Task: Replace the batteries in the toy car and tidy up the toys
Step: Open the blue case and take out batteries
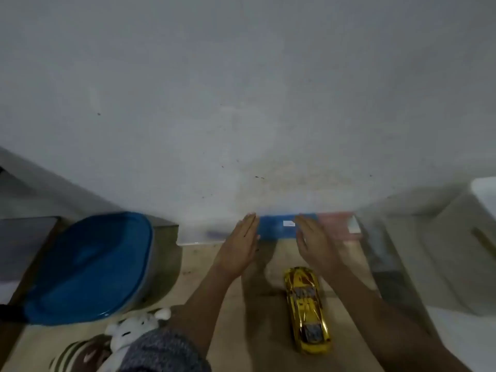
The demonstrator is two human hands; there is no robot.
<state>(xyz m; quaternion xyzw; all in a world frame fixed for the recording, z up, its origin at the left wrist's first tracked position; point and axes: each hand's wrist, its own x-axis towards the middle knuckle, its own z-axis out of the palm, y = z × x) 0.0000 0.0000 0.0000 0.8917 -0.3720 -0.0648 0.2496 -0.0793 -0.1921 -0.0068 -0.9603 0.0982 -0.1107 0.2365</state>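
Your hands are hovering empty.
You're holding left hand (241, 242) and right hand (314, 241) flat, fingers extended, beyond the yellow toy car (306, 307).

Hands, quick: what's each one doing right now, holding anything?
Left hand: open, fingers straight, holding nothing.
Right hand: open, holding nothing; the yellow toy car lies untouched below it.

Plush toys (128, 342) cut off by bottom edge; whole pic blurred.
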